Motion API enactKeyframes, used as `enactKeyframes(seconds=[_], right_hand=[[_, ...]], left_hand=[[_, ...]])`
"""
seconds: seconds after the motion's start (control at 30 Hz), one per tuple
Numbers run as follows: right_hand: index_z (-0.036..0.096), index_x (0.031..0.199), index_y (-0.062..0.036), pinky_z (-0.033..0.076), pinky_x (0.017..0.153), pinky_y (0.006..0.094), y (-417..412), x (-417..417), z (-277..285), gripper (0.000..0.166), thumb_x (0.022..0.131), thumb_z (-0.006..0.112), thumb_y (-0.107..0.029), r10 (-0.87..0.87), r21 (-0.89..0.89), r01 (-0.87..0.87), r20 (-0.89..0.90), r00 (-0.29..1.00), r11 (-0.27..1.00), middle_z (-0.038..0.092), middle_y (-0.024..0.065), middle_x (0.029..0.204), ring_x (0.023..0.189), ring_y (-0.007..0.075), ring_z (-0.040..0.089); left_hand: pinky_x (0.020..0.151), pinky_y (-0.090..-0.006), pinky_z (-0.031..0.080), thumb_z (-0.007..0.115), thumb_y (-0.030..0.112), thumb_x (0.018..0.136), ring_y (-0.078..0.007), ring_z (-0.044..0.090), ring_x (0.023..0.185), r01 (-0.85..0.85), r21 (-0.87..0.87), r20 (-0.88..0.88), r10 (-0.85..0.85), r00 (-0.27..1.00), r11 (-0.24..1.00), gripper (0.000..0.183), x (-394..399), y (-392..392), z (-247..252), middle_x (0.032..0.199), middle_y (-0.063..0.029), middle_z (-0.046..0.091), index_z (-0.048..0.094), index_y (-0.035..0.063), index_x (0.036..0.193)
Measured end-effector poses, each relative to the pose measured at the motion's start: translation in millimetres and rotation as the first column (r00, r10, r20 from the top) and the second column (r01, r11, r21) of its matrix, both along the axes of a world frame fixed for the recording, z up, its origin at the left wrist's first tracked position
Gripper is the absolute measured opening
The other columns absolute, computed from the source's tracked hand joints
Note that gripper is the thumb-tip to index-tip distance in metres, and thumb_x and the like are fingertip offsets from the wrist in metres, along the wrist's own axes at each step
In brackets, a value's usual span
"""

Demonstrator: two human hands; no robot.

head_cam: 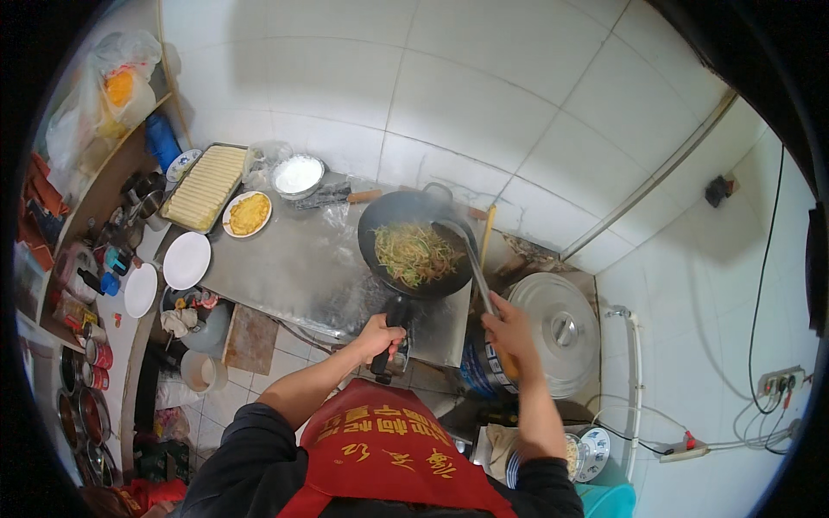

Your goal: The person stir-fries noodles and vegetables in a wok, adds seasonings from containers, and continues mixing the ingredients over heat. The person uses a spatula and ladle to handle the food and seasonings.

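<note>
A dark wok [375,220] stands at the right end of the metal counter, its black handle [396,314] pointing toward me. My left hand [380,338] is closed around that handle. Inside the wok lies a heap of shredded green and brown food [414,252], with faint steam above it. My right hand [508,327] grips the shaft of a long metal ladle or spatula [476,265]. The tool's head rests at the right side of the wok, partly against the food, so its shape is hard to tell.
Left on the metal counter [285,272] are a tray of pale rolls [207,184], a plate of yellow omelette [247,215], a bowl of white powder [298,175] and a white plate [187,260]. A large lidded pot [557,330] stands right of the wok. Tiled wall [466,84] rises behind.
</note>
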State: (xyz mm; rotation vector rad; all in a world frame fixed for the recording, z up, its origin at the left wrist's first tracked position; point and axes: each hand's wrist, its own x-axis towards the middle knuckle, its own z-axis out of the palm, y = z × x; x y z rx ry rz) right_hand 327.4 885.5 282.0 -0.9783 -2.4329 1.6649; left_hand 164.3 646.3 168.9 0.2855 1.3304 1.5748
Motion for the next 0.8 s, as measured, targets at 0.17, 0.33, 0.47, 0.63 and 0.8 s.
enactKeyframes(seconds=[0.17,0.33,0.47,0.63,0.8], right_hand=[[0.042,0.148,-0.0069,0.051,0.055,0.0366,-41,-4,-74,0.062,0.09,0.062,-0.014,0.309,0.622,-0.176,-0.111,0.945,0.763,0.068,0.0179,0.079,0.063,0.0242,0.067],[0.04,0.148,-0.0067,0.052,0.071,0.0423,-47,-11,-42,0.062,0.092,0.061,-0.018,0.173,0.238,-0.202,0.137,0.975,0.95,0.068,0.0274,0.097,0.082,0.0356,0.07],[0.038,0.15,-0.0079,0.051,0.076,0.0457,-42,-62,-57,0.062,0.093,0.059,-0.02,0.047,0.203,-0.05,0.018,0.999,0.978,0.067,0.0293,0.102,0.085,0.041,0.067],[0.037,0.15,-0.0082,0.051,0.077,0.0454,-47,7,-45,0.062,0.094,0.059,-0.02,0.293,0.496,-0.307,0.109,0.95,0.812,0.067,0.0272,0.098,0.084,0.0426,0.066],[0.042,0.147,-0.0048,0.05,0.061,0.0382,-57,26,-26,0.062,0.09,0.063,-0.016,0.249,0.213,-0.256,0.059,0.967,0.943,0.066,0.0188,0.083,0.066,0.0265,0.065]], left_hand=[[0.041,-0.0314,0.045,0.062,0.008,0.089,-0.0124,0.051,0.045,0.019,0.015,-0.006,-0.019,1.0,1.0,0.01,-5,0,-20,0.064,-0.0009,0.051,0.053,0.0048,0.089],[0.043,-0.0308,0.044,0.063,0.008,0.09,-0.0142,0.052,0.047,0.001,0.037,0.007,-0.001,1.0,0.999,0.013,-3,-6,-24,0.066,-0.0026,0.052,0.05,0.0038,0.092],[0.042,-0.0304,0.044,0.061,0.009,0.092,-0.0135,0.051,0.046,-0.008,0.03,-0.004,0.008,1.0,1.0,0.015,11,-11,-7,0.067,-0.0028,0.052,0.048,0.0032,0.097],[0.04,-0.0296,0.043,0.061,0.01,0.094,-0.0126,0.051,0.046,-0.034,0.001,-0.081,0.034,0.996,0.999,0.016,12,-18,-23,0.066,-0.0027,0.052,0.047,0.0028,0.099],[0.043,-0.0296,0.045,0.06,0.017,0.097,-0.0134,0.053,0.049,-0.016,-0.03,-0.064,0.014,0.998,0.999,0.017,14,-16,-21,0.067,-0.0028,0.053,0.048,0.0049,0.1]])
